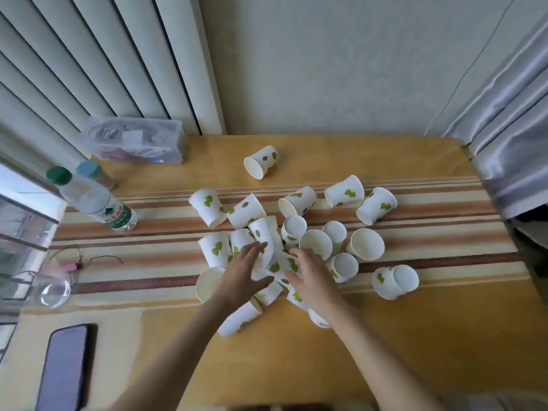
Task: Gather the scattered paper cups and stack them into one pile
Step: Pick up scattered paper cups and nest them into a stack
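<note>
wall (341, 63): pale, textured; blinds (89, 60): white, vertical, left; curtain (510, 114): grey, right; table (415, 336): yellow wood

Water bottle (98, 202), phone (63, 367), plastic box (133, 140)

wooden table (415, 336), yellowish top, rounded far corners, with a striped runner (148, 262) across its middle. white paper cups (296, 241) with green leaf prints lie scattered mostly on the runner, some upright, some inverted, many on their sides; one cup (261, 161) lies alone on bare wood beyond it. far left: clear plastic box (133, 142), two bottles (92, 200) beside it. left edge: glass bowl (55, 292), thin wire (98, 259). near left: dark phone (63, 369), flat.
</note>
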A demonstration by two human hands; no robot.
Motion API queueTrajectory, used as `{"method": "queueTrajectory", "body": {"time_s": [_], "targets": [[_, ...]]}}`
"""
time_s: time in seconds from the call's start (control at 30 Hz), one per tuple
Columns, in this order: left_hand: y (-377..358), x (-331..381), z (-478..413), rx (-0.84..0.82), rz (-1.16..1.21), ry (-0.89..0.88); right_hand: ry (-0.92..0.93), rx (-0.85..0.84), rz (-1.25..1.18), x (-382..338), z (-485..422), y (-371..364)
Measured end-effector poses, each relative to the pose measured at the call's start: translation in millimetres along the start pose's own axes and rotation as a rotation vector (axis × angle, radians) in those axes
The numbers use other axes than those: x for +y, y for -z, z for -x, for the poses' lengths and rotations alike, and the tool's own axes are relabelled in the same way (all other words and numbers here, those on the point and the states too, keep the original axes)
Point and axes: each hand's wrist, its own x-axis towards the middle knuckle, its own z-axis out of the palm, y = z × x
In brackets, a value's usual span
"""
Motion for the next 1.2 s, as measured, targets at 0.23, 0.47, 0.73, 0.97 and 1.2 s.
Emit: {"method": "queueTrajectory", "body": {"time_s": [0.23, 0.47, 0.73, 0.97, 1.2], "targets": [[-19, -6, -23, -0.076, -0.359, -0.021, 0.121, -0.007, 0.278, 14, -5, -29], [13, 5, -4, 0.169, -0.082, -0.003, 0.084, 0.191, -0.221, 11, 10, -6], [3, 8, 62, 0.099, 0.255, -0.024, -0.058, -0.101, -0.814, -15, 62, 7], [-40, -44, 90, 0.197, -0.058, -0.222, 0.088, -0.061, -0.505, 1, 79, -8], [-77, -98, 100, 0.685, -0.368, -0.362, 0.432, 0.079, 0.098, 38, 79, -48]]}}
